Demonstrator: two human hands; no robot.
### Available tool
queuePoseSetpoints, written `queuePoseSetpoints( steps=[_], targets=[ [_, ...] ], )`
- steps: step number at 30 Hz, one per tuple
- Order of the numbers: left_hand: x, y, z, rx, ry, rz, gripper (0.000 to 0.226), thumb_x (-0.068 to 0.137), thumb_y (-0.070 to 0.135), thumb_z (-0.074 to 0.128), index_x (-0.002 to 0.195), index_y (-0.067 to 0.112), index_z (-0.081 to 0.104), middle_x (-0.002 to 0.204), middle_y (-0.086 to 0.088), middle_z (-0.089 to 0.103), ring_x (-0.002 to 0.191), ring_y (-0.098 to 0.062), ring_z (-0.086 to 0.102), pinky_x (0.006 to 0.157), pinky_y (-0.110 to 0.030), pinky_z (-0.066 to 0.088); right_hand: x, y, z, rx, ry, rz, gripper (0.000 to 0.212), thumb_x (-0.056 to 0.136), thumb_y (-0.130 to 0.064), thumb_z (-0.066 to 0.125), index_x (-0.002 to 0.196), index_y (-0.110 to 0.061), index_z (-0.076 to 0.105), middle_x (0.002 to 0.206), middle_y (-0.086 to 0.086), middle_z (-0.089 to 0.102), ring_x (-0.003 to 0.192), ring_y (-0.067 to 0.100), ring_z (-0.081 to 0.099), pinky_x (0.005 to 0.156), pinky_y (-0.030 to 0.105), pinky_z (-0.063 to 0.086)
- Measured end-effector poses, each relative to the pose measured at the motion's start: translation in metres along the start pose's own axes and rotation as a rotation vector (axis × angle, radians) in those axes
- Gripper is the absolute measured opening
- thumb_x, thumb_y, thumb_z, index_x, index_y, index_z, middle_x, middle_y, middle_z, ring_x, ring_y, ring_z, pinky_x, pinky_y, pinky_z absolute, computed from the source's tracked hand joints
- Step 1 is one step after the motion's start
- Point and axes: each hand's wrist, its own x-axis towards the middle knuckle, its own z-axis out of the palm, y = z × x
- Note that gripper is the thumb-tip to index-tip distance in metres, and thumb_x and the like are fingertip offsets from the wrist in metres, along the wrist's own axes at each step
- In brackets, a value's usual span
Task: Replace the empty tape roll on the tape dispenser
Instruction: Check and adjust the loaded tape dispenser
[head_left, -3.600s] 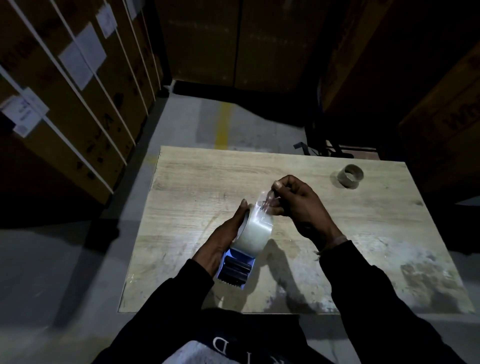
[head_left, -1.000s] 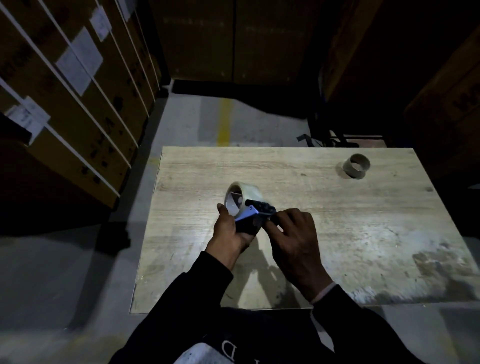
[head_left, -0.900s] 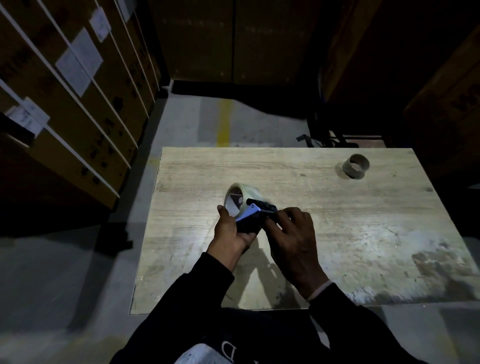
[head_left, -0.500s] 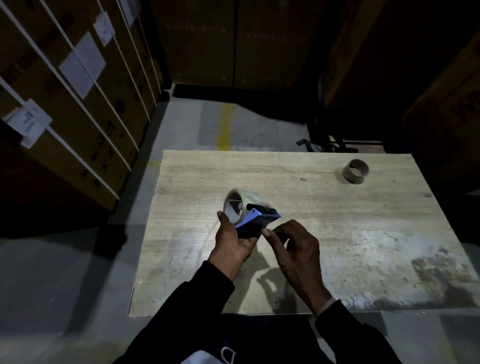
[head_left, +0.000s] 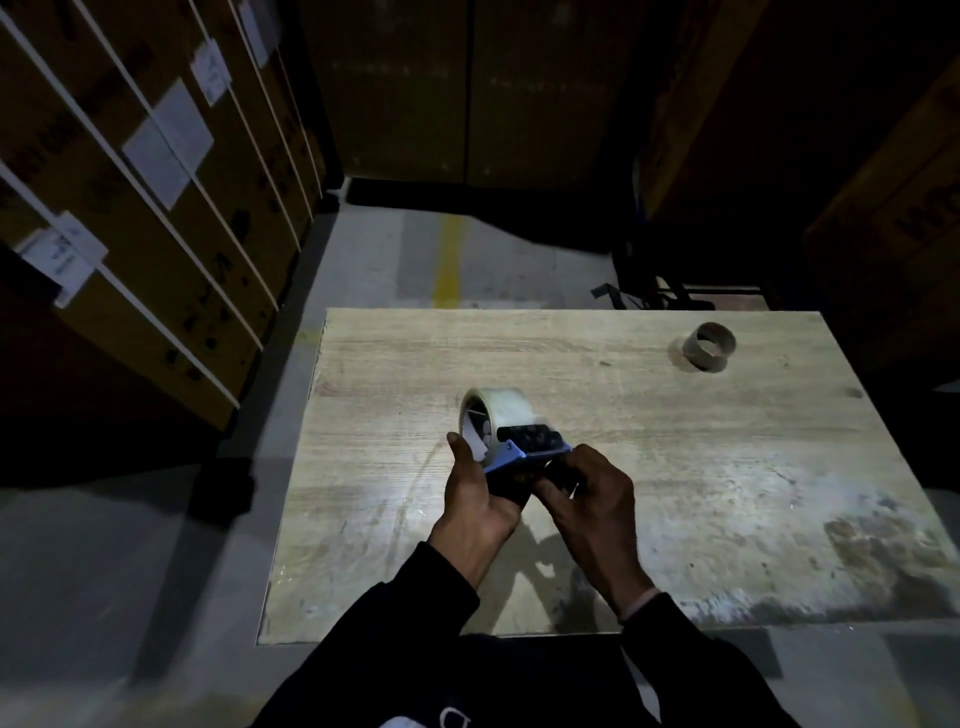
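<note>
The left hand (head_left: 480, 506) is wrapped around the handle of the dispenser (head_left: 522, 457), thumb up along its near side, holding it above the table (head_left: 649, 467). The right hand (head_left: 592, 499) is curled against the dispenser's right end, fingertips pinched there; what they pinch is too dark to tell. The tape roll (head_left: 498, 415) sits mounted at the dispenser's far end, just beyond the left thumb, its open side turned left.

There is bare table on every side of the hands: a wide stretch to the right, a narrower strip to the left edge, and clear board out to the far edge. The near edge lies just below the wrists.

The dispenser has a blue plate and black parts; the roll is a pale, glossy, clear-looking cylinder. The table is a light wood-grain board, rectangular, scuffed and whitened toward the near side, with a dark stain at the near right corner. The empty core (head_left: 709, 347), a short brown cardboard ring, stands on end near the far right corner, well apart from both hands.

Strapped cartons (head_left: 156, 208) with white labels stand to the left across a grey floor (head_left: 130, 545)
</note>
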Motion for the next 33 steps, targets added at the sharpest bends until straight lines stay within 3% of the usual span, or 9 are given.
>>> queuePoseSetpoints(
  steps=[2,5,10,13,16,21,24,28,33],
  targets=[
    [0.001,0.000,-0.002,0.026,-0.002,0.026,0.092,0.096,0.074,0.042,0.154,0.003,0.047,0.152,-0.028,0.053,0.110,-0.039,0.067,0.055,-0.039,0.066,-0.005,-0.010,-0.006,0.021,-0.027,-0.007,0.040,0.075,-0.039,0.096,0.082,-0.015,0.064,0.078,-0.004,0.059,0.071,0.008,0.058,0.061,0.011,0.037],
    [-0.001,-0.001,-0.001,0.057,0.001,0.097,0.091,0.094,0.077,0.039,0.147,0.005,0.055,0.144,-0.025,0.062,0.117,-0.038,0.068,0.073,-0.041,0.068,-0.016,-0.029,-0.014,0.153,-0.063,0.149,0.072,0.064,-0.066,0.091,0.115,-0.026,0.058,0.103,-0.008,0.064,0.083,0.012,0.062,0.065,0.015,0.045],
    [-0.004,-0.010,0.005,0.073,0.086,0.194,0.093,0.089,0.081,0.044,0.141,0.005,0.060,0.134,-0.023,0.070,0.109,-0.038,0.074,0.071,-0.040,0.068,-0.020,-0.048,-0.003,0.346,-0.062,0.306,0.106,0.069,-0.068,0.086,0.155,-0.036,0.034,0.137,-0.018,0.059,0.106,0.006,0.070,0.082,0.014,0.055],
    [-0.011,-0.016,0.011,0.142,0.149,0.296,0.081,0.096,0.073,0.041,0.134,0.005,0.066,0.126,-0.021,0.074,0.102,-0.035,0.076,0.080,-0.039,0.064,-0.012,-0.050,0.006,0.392,-0.011,0.410,0.092,0.084,-0.040,0.086,0.158,-0.023,0.035,0.134,-0.008,0.064,0.103,-0.016,0.067,0.076,0.002,0.051],
    [-0.021,-0.019,0.012,0.160,0.100,0.328,0.074,0.099,0.066,0.044,0.140,0.008,0.063,0.128,-0.019,0.075,0.114,-0.036,0.074,0.096,-0.044,0.061,-0.005,-0.042,0.008,0.477,0.005,0.484,0.078,0.092,-0.029,0.081,0.157,-0.017,0.040,0.137,-0.001,0.068,0.109,-0.015,0.066,0.080,0.002,0.053],
    [-0.027,-0.015,-0.012,0.483,0.028,0.263,0.050,0.103,0.056,0.049,0.115,0.013,0.073,0.123,-0.016,0.078,0.118,-0.035,0.072,0.110,-0.054,0.052,0.013,-0.004,-0.004,0.591,-0.033,0.525,0.072,0.086,-0.048,0.085,0.138,-0.007,0.057,0.126,0.006,0.077,0.120,0.024,0.074,0.105,0.050,0.060],
    [-0.029,-0.003,-0.031,0.725,-0.022,0.226,0.053,0.099,0.061,0.051,0.114,0.016,0.075,0.115,-0.007,0.081,0.112,-0.028,0.076,0.106,-0.052,0.056,0.026,0.015,-0.022,0.631,-0.203,0.521,0.088,0.076,-0.066,0.085,0.131,-0.002,0.062,0.128,0.022,0.073,0.117,0.034,0.073,0.095,0.044,0.061],
    [-0.025,0.012,-0.041,0.917,-0.091,0.291,0.067,0.084,0.066,0.062,0.134,0.021,0.060,0.127,-0.006,0.076,0.104,-0.018,0.079,0.082,-0.037,0.064,0.037,0.036,-0.043,0.657,-0.441,0.558,0.066,0.093,-0.042,0.074,0.136,0.005,0.058,0.117,0.022,0.074,0.108,0.030,0.070,0.087,0.037,0.059],
    [-0.025,0.015,-0.028,1.292,-0.185,0.246,0.050,0.092,0.066,0.058,0.122,0.026,0.062,0.106,-0.004,0.082,0.080,-0.016,0.080,0.066,-0.030,0.052,0.038,0.045,-0.054,0.660,-0.624,0.564,0.059,0.100,-0.036,0.063,0.134,0.012,0.057,0.117,0.014,0.071,0.108,0.028,0.068,0.085,0.029,0.059]
  ],
)
